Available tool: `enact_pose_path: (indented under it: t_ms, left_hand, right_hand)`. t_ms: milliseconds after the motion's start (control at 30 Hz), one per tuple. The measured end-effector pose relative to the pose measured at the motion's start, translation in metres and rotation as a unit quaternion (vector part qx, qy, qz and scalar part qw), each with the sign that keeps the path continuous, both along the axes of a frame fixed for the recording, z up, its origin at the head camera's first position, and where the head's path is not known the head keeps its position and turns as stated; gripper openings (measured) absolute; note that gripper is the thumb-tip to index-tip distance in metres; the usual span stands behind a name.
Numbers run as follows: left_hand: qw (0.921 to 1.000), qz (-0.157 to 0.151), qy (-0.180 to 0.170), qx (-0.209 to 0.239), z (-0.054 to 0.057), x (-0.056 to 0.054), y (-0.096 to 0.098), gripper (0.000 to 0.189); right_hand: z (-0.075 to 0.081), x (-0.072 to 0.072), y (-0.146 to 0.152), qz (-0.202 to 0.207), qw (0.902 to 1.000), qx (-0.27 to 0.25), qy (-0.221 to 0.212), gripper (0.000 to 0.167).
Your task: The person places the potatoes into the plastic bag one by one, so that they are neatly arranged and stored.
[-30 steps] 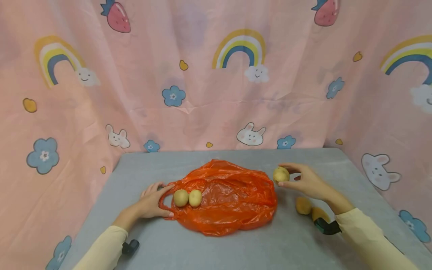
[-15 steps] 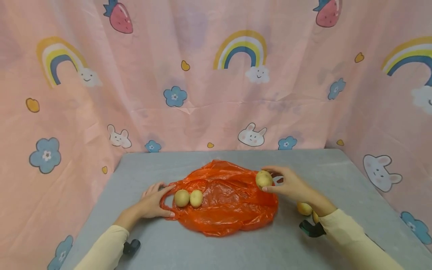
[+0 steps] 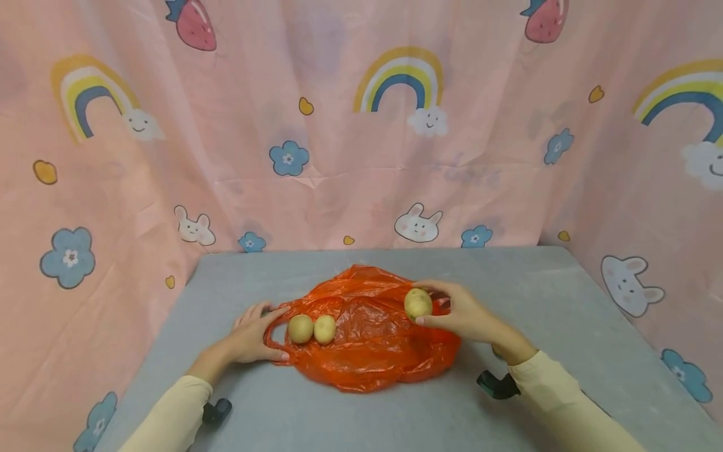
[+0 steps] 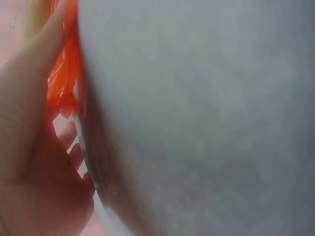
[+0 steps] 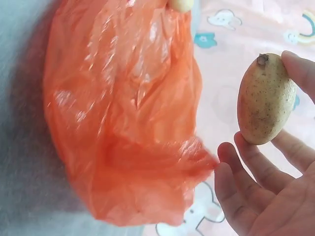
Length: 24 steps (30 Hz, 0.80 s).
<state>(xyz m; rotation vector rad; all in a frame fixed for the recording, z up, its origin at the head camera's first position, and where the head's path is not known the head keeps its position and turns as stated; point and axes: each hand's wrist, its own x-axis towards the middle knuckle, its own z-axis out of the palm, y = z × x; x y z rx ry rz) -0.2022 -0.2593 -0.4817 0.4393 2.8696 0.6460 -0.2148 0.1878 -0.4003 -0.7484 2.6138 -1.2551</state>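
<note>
An orange-red plastic bag [image 3: 367, 339] lies flat on the table, its handle opening toward the left. My left hand [image 3: 251, 336] rests at that opening, thumb and index finger spread along the handle straps. Two small potatoes, a browner one [image 3: 300, 329] and a yellower one [image 3: 324, 329], sit side by side at the bag's left end. Between thumb and fingertips, my right hand [image 3: 460, 314] holds another potato [image 3: 418, 303] over the bag's right part. In the right wrist view, the held potato [image 5: 266, 101] is oval, with a dark nub at its top.
The grey table [image 3: 316, 417] runs back to a pink patterned curtain [image 3: 339, 201], which also hangs at both sides. Dark wrist-camera mounts, left mount [image 3: 217, 411] and right mount [image 3: 497, 384], jut out below the forearms.
My right hand has carried its potato leftward, from beyond the bag's right edge to over the bag. Its arm now hides the potatoes seen on the table at right. My left hand has stayed in place.
</note>
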Motion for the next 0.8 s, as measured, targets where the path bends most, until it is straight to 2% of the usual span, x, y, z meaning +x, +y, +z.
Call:
enact_pose_path:
  t_ms: [267,633,800]
  left_hand:
    - [1.0,-0.001,0.005,-0.001,0.001,0.0,0.001,0.103]
    - [1.0,0.0,0.007,0.006,-0.003,0.001,0.0,0.101]
    - [0.9999,0.001,0.008,0.009,-0.001,0.001,0.0,0.1]
  right_hand:
    - [0.004,0.009,-0.015,0.013,0.9998,0.002,0.013,0.063]
    - [-0.011,0.019,-0.042,0.04,0.9991,-0.012,-0.012,0.061]
    - [-0.017,0.024,-0.057,0.043,0.9981,-0.015,-0.041,0.061]
